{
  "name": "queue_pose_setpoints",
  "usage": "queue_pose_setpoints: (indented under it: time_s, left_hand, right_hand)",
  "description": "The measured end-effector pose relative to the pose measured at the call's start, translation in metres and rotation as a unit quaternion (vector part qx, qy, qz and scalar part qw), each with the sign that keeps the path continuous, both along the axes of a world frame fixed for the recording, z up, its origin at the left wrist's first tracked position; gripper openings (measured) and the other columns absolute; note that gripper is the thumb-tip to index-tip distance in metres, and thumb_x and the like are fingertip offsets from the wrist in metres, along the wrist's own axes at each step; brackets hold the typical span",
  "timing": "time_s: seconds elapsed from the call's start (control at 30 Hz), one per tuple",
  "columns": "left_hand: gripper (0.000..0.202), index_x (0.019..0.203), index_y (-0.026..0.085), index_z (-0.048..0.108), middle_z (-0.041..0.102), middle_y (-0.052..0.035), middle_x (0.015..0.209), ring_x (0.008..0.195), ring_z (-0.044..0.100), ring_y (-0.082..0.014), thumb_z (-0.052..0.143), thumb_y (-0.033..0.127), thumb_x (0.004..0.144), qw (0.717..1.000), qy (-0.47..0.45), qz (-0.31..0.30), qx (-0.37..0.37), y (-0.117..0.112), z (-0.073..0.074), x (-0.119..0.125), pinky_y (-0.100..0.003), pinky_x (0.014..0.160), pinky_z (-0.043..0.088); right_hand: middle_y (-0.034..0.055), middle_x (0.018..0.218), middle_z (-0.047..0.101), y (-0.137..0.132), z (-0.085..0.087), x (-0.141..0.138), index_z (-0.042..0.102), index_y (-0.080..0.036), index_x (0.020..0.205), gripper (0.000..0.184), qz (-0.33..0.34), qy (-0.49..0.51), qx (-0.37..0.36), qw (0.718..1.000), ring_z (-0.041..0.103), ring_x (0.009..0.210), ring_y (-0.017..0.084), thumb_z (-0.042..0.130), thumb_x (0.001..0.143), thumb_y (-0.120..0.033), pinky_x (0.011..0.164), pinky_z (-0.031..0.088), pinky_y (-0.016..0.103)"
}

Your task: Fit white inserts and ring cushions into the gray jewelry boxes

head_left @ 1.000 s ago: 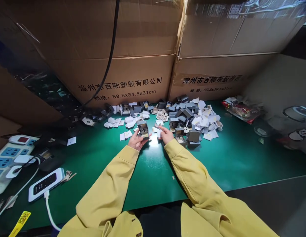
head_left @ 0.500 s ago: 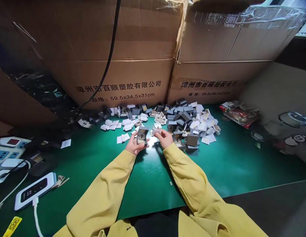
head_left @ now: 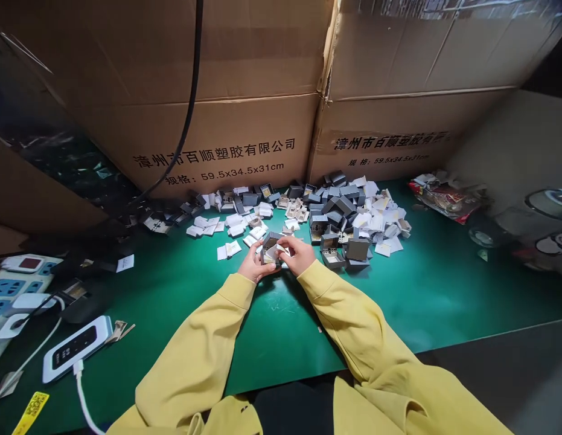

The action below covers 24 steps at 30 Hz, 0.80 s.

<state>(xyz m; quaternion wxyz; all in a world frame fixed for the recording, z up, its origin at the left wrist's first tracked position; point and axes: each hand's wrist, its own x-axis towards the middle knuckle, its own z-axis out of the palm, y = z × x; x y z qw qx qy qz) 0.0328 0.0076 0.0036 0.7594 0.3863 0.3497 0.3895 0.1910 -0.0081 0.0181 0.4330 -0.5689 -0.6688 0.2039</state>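
Observation:
My left hand (head_left: 255,266) is closed round a small dark grey hinged box (head_left: 270,240), its lid raised, above the green table (head_left: 281,326). At the box's opening, my right hand (head_left: 297,256) pinches a small white card insert (head_left: 272,252), which is tilted and partly inside the box. My fingers hide the insert's lower part. Just right of my right hand stands an open grey box (head_left: 331,257) with a pale lining. Behind my hands lie white folded inserts (head_left: 235,231) in a loose spread.
Grey boxes (head_left: 341,205) and white inserts (head_left: 383,217) are heaped at the back right. Cardboard cartons (head_left: 217,133) wall off the rear, with a black cable (head_left: 190,109) hanging down. At left are a power strip (head_left: 18,284) and a white device (head_left: 76,347); at right, a red packet (head_left: 450,199).
My right hand has moved left to the box, bringing the white insert into its opening. My left hand still holds the box. The camera view has shifted slightly.

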Motion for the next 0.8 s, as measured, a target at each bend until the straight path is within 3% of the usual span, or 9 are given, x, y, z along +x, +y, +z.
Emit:
queue_pose_setpoints:
  time_s: [0.17,0.37,0.8]
  left_hand:
    - [0.084,0.116,0.025,0.037,0.058,-0.0044,0.099,0.091,0.06,-0.0227,0.082,0.018,0.047,1.0,-0.003,-0.007,0.003,-0.0014,0.0003,0.002,-0.044,0.079,0.051]
    - [0.083,0.115,0.024,0.037,0.058,-0.0044,0.099,0.087,0.06,-0.0205,0.082,0.019,0.046,1.0,0.001,-0.015,0.027,-0.0024,-0.001,0.004,-0.043,0.079,0.05]
    - [0.084,0.117,0.024,0.037,0.059,-0.0025,0.094,0.084,0.06,-0.0177,0.082,0.021,0.047,0.999,0.012,-0.016,0.03,-0.0031,0.0014,0.0045,-0.039,0.079,0.049]
  right_hand:
    - [-0.0005,0.08,0.066,0.0002,-0.0021,-0.0001,0.062,-0.022,0.088,0.017,0.028,-0.056,-0.053,0.997,0.053,0.063,0.012,0.056,0.071,-0.021,0.06,0.039,0.022]
    - [0.0008,0.085,0.066,-0.0033,-0.0012,-0.0019,0.061,-0.025,0.09,0.016,0.014,-0.143,-0.028,0.989,0.058,0.08,0.014,0.052,0.077,-0.022,0.066,0.04,0.022]
    - [0.0022,0.101,0.067,-0.0034,-0.0046,-0.0052,0.061,-0.025,0.103,0.023,0.028,-0.167,0.01,0.986,0.061,0.089,0.015,0.049,0.083,-0.023,0.071,0.043,0.022]
